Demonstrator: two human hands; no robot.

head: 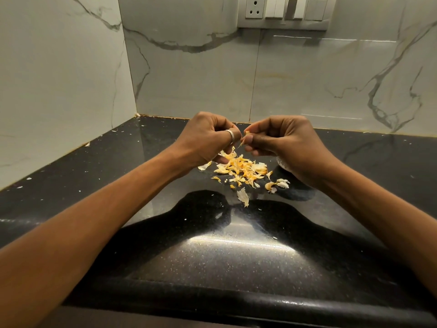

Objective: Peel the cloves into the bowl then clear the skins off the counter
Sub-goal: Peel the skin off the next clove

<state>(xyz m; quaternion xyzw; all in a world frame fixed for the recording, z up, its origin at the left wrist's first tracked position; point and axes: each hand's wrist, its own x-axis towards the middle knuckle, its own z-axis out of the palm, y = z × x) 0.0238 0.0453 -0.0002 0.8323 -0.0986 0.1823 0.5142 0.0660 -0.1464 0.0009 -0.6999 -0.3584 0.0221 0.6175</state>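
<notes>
The clove sits above the dark surface, pinched in the grip of the right hand and the left hand. Its long axis runs from 1 to 7 o'clock, tip down. Loose skins are heaped at its 6 o'clock.

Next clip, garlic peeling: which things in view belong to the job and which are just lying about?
Job: left hand, right hand, the clove pinched between them, pile of skins, counter, a white rim under the right hand, perhaps the bowl.

Just there: ring on the left hand, socket and switches, marble wall.
</notes>
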